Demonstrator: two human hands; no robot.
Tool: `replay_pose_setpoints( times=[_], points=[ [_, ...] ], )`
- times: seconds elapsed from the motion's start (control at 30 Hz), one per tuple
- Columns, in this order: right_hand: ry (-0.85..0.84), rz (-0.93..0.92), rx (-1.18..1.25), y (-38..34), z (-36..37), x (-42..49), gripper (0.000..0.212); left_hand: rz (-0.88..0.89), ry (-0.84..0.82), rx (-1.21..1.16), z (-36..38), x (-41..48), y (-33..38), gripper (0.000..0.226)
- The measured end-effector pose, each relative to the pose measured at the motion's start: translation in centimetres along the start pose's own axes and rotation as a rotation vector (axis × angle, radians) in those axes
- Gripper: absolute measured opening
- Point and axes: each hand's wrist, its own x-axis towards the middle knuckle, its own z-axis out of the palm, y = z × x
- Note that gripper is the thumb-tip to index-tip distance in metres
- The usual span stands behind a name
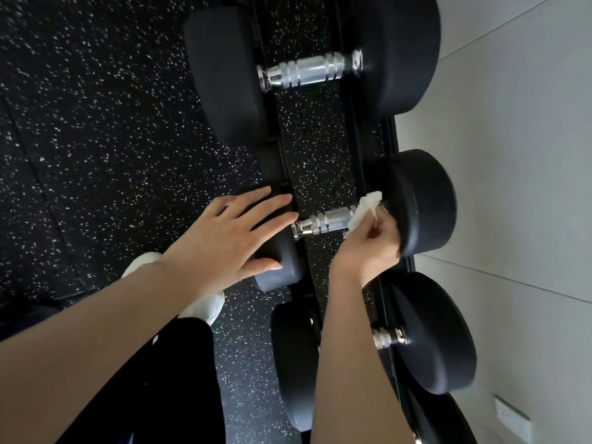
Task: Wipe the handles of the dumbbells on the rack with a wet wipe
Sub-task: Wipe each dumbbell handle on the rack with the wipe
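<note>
Fingers [381, 225] of the right hand [368, 248] are curled and clamped on the wipe [363, 213], which I see bunched into a white wad at the 3 o'clock end of the handle [323, 223]. The wad sits on the chrome right beside the far head [426, 203]. From the wipe toward 9 o'clock the handle is bare.

The left hand [224, 238] lies flat on the near head [278, 267], holding nothing. Its fingers [266, 209] are straight and a little apart, pointing to 2 o'clock, with the tips near the handle's collar.

This middle dumbbell [416, 225] lies across the rack [389, 136], just toward 3 o'clock of frame centre. The top dumbbell [307, 70], a larger one, rests at 12 o'clock with its chrome bare. The bottom dumbbell [432, 331] is at 5 o'clock, and the right forearm hides most of its grip.

Speckled black floor [80, 123] fills the 9 o'clock side and shows between the rack rails. A pale wall [528, 155] runs down the 3 o'clock side, with a socket [512, 416] low at 5 o'clock. Under the left forearm, at 7 o'clock, I make out a white shoe [211, 307] and a black trouser leg [160, 363].
</note>
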Motion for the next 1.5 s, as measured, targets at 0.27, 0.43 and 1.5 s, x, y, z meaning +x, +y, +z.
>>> replay_pose_setpoints(
  times=[0.27, 0.43, 1.5],
  points=[
    [-0.149, 0.069, 0.136, -2.0, -2.7, 0.2, 0.016, 0.008, -0.067, 0.038, -2.8, 1.3, 0.5, 0.070],
    [-0.250, 0.006, 0.265, -6.7, -2.1, 1.9, 0.014, -0.040, -0.031, 0.157, -6.4, 4.2, -0.8, 0.069],
    [0.165, 0.535, 0.320, -15.6, 14.4, 3.6, 0.008, 0.003, -0.081, 0.040, -9.3, 12.9, -15.0, 0.076]
  ],
)
